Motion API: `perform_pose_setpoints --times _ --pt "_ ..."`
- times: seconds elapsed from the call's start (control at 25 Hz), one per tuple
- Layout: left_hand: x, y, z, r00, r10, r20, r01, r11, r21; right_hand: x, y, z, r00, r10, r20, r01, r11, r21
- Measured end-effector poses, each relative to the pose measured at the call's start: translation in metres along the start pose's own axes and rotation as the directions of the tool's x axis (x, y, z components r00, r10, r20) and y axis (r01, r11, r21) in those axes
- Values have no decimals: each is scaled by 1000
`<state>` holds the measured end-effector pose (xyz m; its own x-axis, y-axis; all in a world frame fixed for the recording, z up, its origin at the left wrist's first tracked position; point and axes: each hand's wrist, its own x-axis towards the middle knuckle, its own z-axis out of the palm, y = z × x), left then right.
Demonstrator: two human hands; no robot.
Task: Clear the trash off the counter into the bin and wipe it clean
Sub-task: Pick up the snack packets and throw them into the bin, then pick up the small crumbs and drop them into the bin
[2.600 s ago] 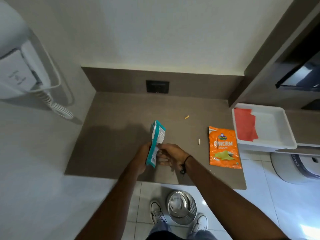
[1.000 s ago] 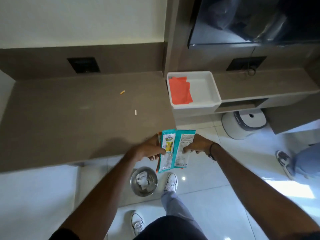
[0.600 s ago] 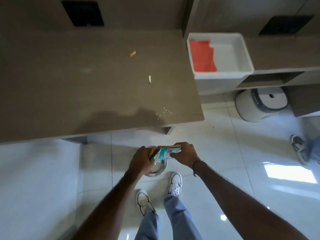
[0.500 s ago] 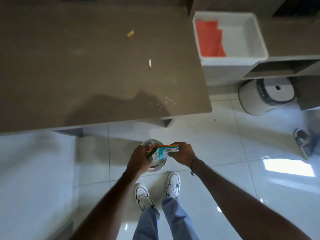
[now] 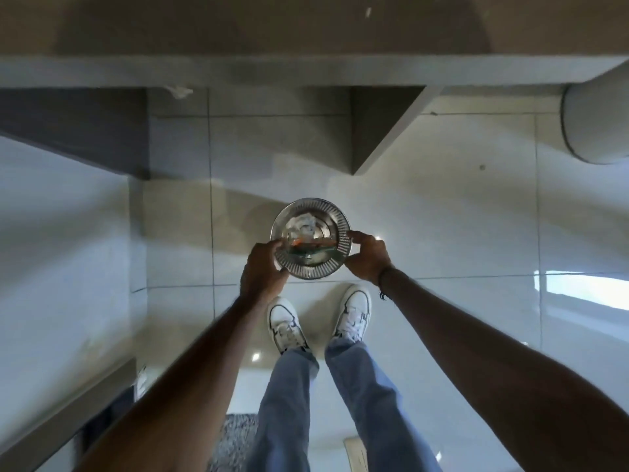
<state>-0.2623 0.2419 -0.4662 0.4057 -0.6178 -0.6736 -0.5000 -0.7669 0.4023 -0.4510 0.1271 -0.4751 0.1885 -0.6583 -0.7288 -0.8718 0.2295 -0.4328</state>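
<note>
I am looking straight down at a round metal bin on the tiled floor. The teal and orange snack wrappers lie flat inside it, next to crumpled white paper. My left hand is at the bin's left rim and my right hand at its right rim, fingers spread along the edge and apart from the wrappers. The brown counter fills the top of the view, with a small white scrap on it.
My two white shoes stand just behind the bin. A white round appliance sits on the floor at the right. The counter's support hangs above the bin. A grey rug lies at the bottom.
My hands carried the teal and orange wrappers off the counter, lowered them over the bin and let them go inside. My view tipped down from the counter to the floor.
</note>
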Motion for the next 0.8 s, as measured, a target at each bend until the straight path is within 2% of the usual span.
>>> perform_pose_setpoints --times 0.08,0.2,0.44,0.64,0.8 --pt "-47 21 -31 999 -10 43 8 999 37 -48 -20 -30 1000 0 -1 0 1000 29" --pt "-118 71 -87 999 33 25 -34 998 48 -120 -67 -81 999 -33 -11 34 996 77" --pt "-205 168 -214 968 196 -158 -206 977 -52 -226 -176 -176 953 -251 -167 261 964 40" --pt "-190 219 -303 904 285 -319 -328 940 -89 -235 -262 -229 844 -414 -341 441 897 4" --pt "-134 242 -356 875 338 -347 -372 928 -34 -198 -330 -258 827 -348 -442 408 912 45"
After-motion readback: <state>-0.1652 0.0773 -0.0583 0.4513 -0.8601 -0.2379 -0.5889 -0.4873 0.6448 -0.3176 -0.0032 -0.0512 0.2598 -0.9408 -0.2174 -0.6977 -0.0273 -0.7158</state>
